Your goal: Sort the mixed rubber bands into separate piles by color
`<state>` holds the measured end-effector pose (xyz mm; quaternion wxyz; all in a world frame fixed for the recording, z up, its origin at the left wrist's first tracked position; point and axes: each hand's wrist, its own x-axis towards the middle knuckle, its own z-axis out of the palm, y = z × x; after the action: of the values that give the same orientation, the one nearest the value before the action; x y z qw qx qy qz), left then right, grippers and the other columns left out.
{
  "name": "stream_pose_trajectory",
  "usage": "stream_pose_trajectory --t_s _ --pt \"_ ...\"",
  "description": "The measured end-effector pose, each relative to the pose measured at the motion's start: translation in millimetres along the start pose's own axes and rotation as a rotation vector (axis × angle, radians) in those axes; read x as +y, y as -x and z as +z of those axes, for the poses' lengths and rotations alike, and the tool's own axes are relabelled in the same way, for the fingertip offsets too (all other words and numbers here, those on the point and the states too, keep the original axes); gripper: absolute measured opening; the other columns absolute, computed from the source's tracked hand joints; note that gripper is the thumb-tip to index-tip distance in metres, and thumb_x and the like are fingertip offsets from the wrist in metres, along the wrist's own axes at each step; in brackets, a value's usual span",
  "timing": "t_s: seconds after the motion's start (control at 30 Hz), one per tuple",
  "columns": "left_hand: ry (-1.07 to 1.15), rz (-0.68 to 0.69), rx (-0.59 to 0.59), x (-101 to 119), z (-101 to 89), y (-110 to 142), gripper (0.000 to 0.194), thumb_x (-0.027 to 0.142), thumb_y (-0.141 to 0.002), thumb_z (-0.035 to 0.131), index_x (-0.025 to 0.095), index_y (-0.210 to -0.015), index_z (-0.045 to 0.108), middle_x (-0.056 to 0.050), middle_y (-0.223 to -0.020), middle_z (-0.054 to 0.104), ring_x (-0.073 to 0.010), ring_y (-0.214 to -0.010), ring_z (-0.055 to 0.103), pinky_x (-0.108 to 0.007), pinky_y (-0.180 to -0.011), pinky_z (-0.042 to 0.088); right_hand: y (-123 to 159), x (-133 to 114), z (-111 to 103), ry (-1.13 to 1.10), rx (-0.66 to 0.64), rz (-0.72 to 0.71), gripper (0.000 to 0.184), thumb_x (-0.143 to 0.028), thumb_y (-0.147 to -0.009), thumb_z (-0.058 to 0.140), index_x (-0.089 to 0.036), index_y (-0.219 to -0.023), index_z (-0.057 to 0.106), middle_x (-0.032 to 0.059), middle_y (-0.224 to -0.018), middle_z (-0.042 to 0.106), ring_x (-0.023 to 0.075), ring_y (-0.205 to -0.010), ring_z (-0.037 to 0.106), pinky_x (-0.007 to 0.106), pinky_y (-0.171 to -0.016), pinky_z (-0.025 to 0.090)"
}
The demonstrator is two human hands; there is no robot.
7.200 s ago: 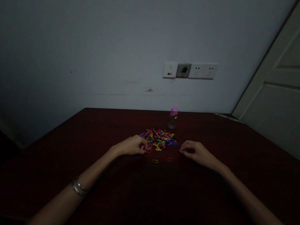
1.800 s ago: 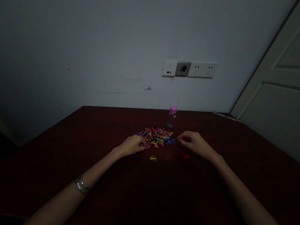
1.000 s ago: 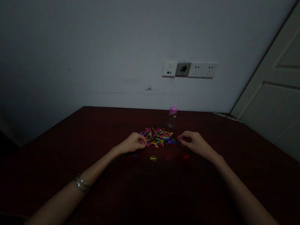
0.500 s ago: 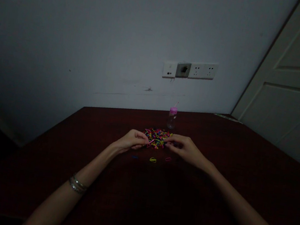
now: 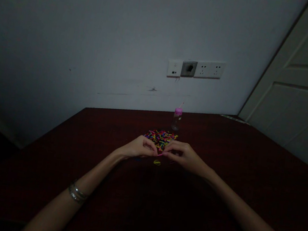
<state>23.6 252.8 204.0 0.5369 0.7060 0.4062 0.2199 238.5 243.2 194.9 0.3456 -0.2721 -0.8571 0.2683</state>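
Between my two hands a small pink rubber band (image 5: 160,154) is pinched at both ends. My left hand (image 5: 140,147) is closed on its left end, thumb and forefinger together. The other end is between the fingertips of my right hand (image 5: 184,155). Just behind the fingers lies a pile of small multicoloured rubber bands (image 5: 160,136), its near edge partly covered by my hands. A yellow rubber band (image 5: 157,162) rests on the table in front of the hands. A blue band (image 5: 138,159) shows in part below my left hand, and a reddish one is mostly hidden under my right.
A clear bottle with a pink lid (image 5: 176,119) stands behind the pile on the dark red table (image 5: 112,125). Wall sockets (image 5: 203,69) are on the wall beyond. A white panelled door (image 5: 304,87) is at the right.
My hands have come together and slightly nearer to me, away from the pile. My right fingers have left the pile and now grip the pink band too.
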Motion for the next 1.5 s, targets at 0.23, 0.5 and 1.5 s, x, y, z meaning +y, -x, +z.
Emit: stream_pose_trajectory --t_s 0.23,0.5,1.5 --pt "-0.1 0.019 -0.049 0.0 -6.0 -1.7 0.024 0.032 -0.065 0.066 0.011 -0.077 0.067 0.002 -0.054 0.052 -0.0049 -0.046 0.037 -0.019 -0.044 0.026 2.4 8.5 -2.3 -0.008 -0.06 -0.029 0.012 -0.027 -0.08 0.058 -0.018 -0.078 0.066 0.0045 -0.084 0.062 0.0136 -0.078 0.057 0.029 -0.07 0.046" --pt "-0.119 -0.054 0.336 -31.6 -45.6 -9.7 0.021 0.03 -0.069 0.061 0.011 -0.076 0.066 0.001 -0.049 0.05 -0.0045 -0.039 0.035 -0.02 -0.04 0.022 10.2 40.0 -27.1 0.096 -0.097 0.104 0.014 -0.03 -0.078 0.059 -0.019 -0.077 0.066 0.0052 -0.09 0.059 0.0164 -0.083 0.056 0.033 -0.077 0.046" --pt "-0.103 -0.085 0.346 -44.3 -46.3 -13.7 0.026 0.035 -0.071 0.061 0.012 -0.079 0.066 0.0 -0.051 0.051 -0.0041 -0.038 0.034 -0.019 -0.039 0.018 14.3 54.2 -24.9 0.206 -0.336 0.18 0.015 -0.028 -0.075 0.06 -0.018 -0.083 0.068 0.0041 -0.087 0.062 0.0154 -0.078 0.057 0.028 -0.07 0.045"
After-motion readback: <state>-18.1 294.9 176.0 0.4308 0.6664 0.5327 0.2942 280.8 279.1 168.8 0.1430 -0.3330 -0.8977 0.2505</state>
